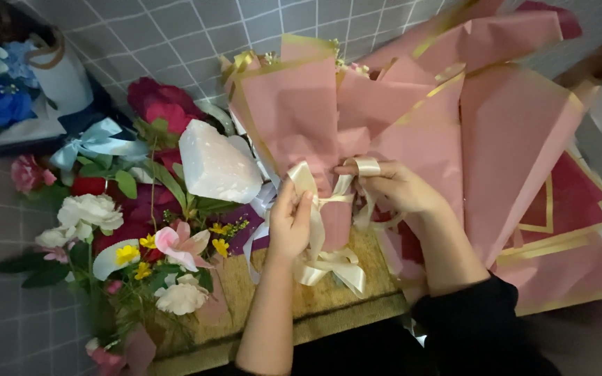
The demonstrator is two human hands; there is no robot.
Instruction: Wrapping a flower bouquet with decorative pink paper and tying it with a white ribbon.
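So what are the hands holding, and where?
Both hold the cream ribbon around the pink-wrapped bouquet: the left hand pinches one strand near the knot, and the right hand holds a loop.

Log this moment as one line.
left hand: holds ribbon | right hand: loops ribbon | bouquet: pink wrap, on table

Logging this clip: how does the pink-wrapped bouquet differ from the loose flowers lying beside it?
The pink bouquet is enclosed in gold-edged paper, so hardly any blooms show; the loose flowers lie unwrapped, with red, white and pink blooms and green leaves in plain sight. The bouquet has a cream ribbon at its neck, held by the left hand and right hand; neither hand touches the loose flowers. Both rest on the same surface.
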